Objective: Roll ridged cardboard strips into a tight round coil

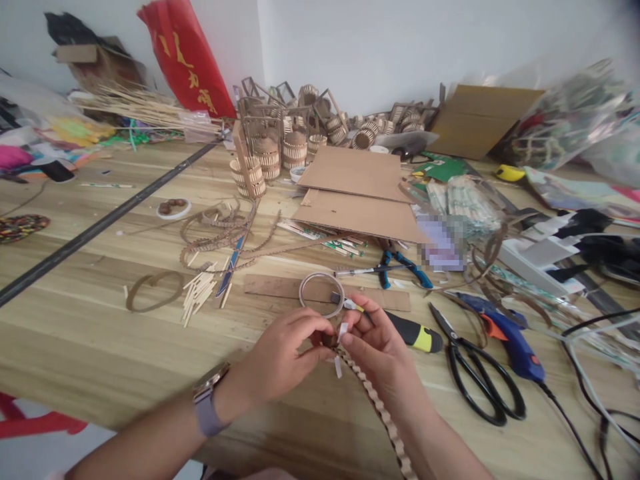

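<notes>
Near the table's front, my left hand [287, 350] pinches the dark end of a wavy corrugated cardboard strip [376, 400]. My right hand [383, 347] holds the same strip just beside it, fingers closed, with a small white paper piece [343, 331] at its thumb. The strip runs down past my right forearm and out of the picture. Another white bit [339, 367] sticks out below the fingers. Just beyond my hands a pale ring [321, 275] lies on a flat cardboard piece [275, 287]. A utility knife [417, 332] lies partly behind my right hand.
To the right lie black scissors [475, 370], a blue glue gun [507, 333] with its cord, and blue-handled pliers [405, 267]. Left are short wooden sticks [199, 293] and coiled strips [215, 230]. Cardboard sheets [357, 173] and small stick-walled baskets [295, 147] stand behind.
</notes>
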Action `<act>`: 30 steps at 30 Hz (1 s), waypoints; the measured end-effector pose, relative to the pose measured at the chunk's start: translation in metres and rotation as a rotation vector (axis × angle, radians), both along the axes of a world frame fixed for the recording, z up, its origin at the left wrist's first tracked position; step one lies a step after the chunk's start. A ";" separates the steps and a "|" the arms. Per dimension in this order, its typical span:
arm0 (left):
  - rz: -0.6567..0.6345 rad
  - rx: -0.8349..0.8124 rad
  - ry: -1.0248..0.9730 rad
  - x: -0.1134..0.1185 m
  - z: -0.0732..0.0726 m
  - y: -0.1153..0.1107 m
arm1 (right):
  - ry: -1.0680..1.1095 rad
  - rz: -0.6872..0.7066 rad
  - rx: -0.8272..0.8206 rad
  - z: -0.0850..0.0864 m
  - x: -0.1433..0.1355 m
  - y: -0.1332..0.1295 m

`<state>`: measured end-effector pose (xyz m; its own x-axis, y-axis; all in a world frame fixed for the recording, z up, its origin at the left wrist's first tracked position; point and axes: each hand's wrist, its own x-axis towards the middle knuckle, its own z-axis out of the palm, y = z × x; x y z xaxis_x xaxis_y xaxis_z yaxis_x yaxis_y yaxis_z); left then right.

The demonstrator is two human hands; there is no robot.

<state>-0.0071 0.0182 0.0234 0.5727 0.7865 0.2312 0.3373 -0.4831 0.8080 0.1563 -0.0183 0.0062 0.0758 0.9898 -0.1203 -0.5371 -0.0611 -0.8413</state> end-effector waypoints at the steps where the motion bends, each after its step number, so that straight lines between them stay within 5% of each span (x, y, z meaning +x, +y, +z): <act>1: 0.004 -0.007 -0.003 0.000 0.000 0.000 | -0.027 -0.012 0.017 -0.001 0.000 0.000; 12: -0.009 -0.158 -0.066 0.001 0.003 0.000 | -0.079 -0.050 0.047 0.003 0.001 -0.002; 30: -0.008 -0.040 -0.024 0.002 0.000 0.002 | 0.194 0.086 -0.188 -0.005 -0.001 -0.002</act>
